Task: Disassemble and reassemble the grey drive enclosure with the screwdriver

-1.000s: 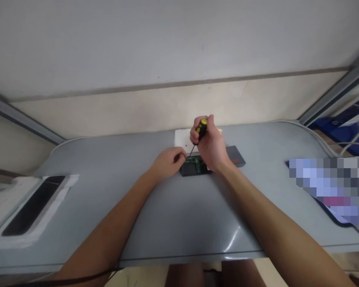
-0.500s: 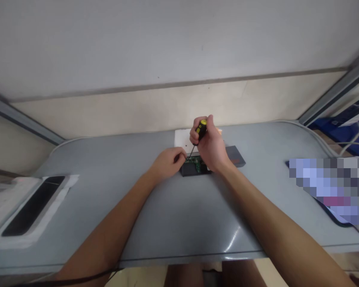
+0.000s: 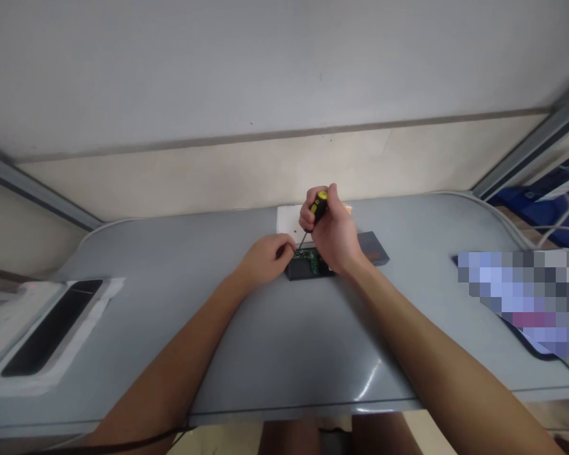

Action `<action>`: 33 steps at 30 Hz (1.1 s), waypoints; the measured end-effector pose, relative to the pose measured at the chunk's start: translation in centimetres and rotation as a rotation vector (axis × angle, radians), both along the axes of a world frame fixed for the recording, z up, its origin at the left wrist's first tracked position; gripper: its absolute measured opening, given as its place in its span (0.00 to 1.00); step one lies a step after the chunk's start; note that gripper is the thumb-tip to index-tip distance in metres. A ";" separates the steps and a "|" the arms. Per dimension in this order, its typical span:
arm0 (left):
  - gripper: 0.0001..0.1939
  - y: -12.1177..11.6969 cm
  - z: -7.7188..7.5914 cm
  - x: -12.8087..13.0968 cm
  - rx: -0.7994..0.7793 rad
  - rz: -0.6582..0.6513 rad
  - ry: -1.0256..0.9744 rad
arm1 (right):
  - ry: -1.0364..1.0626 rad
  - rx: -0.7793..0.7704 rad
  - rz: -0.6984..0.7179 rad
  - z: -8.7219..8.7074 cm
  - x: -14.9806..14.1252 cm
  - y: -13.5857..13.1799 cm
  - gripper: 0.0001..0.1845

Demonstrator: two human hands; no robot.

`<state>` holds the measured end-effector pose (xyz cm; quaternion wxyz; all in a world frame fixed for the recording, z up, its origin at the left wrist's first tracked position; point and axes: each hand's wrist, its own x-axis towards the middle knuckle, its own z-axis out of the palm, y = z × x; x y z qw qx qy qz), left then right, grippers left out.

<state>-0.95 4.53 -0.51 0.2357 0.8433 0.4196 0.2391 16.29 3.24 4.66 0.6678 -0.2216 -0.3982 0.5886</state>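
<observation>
My right hand [image 3: 329, 224] is wrapped round the black and yellow handle of a screwdriver [image 3: 319, 205]. The screwdriver tilts, its thin shaft running down and left to a green circuit board [image 3: 308, 254]. That board sits in an open black case [image 3: 301, 268] on the grey table. At the case's left end, my left hand [image 3: 268, 259] has its fingers curled and pressed against the edge, close to the screwdriver tip. The fingertips are partly hidden. A dark grey flat piece [image 3: 377, 248] lies by my right wrist, which covers part of it and of the case.
Behind the case lies a white sheet [image 3: 287, 219] with small dark specks. On the left, a black phone-like slab [image 3: 54, 328] rests on white paper. A blurred-out screen [image 3: 526, 303] lies at the right. Cables [image 3: 557, 221] run past the right corner, and a wall [image 3: 246, 177] closes the back.
Both hands stay almost in place. The screwdriver handle has shifted very slightly, with its tip still at the board's left end.
</observation>
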 end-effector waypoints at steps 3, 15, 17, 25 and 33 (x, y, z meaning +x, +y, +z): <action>0.10 0.0 0.0 0.0 -0.001 0.002 -0.002 | -0.016 -0.004 -0.008 0.2 0.0 -0.1 0.32; 0.11 0.0 -0.1 -0.1 -0.002 0.007 0.012 | -0.011 0.005 -0.031 -0.1 -0.2 -0.1 0.33; 0.11 0.1 -0.1 -0.1 -0.007 0.010 0.021 | -0.028 -0.006 -0.025 0.0 -0.2 -0.2 0.33; 0.11 -0.2 0.3 0.0 -0.018 0.021 0.037 | -0.061 -0.004 -0.054 0.0 -0.2 -0.3 0.33; 0.11 0.0 0.1 -0.1 -0.019 0.018 0.031 | -0.053 -0.026 -0.065 0.2 -0.3 -0.2 0.33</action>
